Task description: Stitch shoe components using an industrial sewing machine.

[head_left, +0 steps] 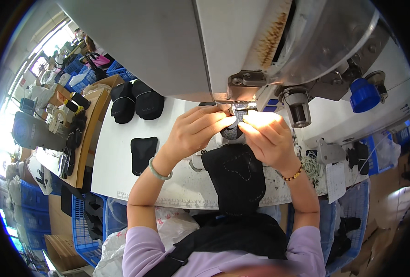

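Observation:
Under the lit needle area of a sewing machine (246,79) lies a small dark grey speckled fabric piece (233,133). My left hand (191,130) pinches its left side with thumb and fingers close to the needle. On the other side, my right hand (268,138) is closed at the piece's right edge, its fingertips washed out by the lamp. A larger black fabric piece (235,182) with a pale stitched outline hangs from there toward me, over the table's front edge. The needle tip itself is hard to make out.
Two banded stacks of black pieces (148,102) sit at the back left of the white table (110,159), with a single black piece (143,156) nearer. Tangled pale thread (311,167) lies right. Blue baskets (87,231) flank me below, and a wooden bench (91,134) stands left.

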`<state>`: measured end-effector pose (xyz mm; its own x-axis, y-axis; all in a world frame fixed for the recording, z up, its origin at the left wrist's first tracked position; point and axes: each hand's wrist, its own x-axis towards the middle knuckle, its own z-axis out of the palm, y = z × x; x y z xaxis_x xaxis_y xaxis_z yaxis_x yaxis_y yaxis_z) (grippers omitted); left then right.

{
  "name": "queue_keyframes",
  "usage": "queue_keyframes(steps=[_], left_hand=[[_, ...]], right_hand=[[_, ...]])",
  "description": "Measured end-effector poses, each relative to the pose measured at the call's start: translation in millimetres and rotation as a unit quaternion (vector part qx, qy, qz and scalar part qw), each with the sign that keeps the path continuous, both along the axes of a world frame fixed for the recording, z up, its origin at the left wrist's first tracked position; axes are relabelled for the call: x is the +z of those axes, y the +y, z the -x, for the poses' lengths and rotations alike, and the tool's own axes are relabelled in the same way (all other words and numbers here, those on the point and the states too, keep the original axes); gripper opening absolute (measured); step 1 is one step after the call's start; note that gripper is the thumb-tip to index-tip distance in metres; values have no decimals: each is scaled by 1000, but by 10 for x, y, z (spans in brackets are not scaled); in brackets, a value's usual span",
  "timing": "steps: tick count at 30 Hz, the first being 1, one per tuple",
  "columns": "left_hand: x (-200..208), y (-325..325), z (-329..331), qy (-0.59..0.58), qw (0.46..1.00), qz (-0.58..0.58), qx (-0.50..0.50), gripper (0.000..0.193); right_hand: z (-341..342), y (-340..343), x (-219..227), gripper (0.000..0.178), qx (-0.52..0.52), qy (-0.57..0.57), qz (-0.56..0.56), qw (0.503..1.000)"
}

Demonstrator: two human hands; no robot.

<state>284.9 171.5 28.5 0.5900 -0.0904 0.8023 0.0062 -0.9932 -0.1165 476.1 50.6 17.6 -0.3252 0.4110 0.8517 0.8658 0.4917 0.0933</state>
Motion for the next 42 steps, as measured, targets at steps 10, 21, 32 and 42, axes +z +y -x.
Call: queue_keyframes(steps=[10, 21, 32, 42], left_hand=[[-91, 40, -41, -63, 991, 114, -26, 29], [-89, 49, -39, -76, 985, 155, -25, 24], [25, -19, 9, -12, 998, 57, -6, 38], [-36, 10, -13, -14, 999, 47, 0, 36]], right_hand=[[96, 75, -108, 37, -58, 22, -33, 998], [91, 92, -78, 39, -30, 70, -30, 997], [178, 3, -112, 35, -50, 55, -22, 997], [139, 42, -155, 32, -52, 67, -29, 996]])
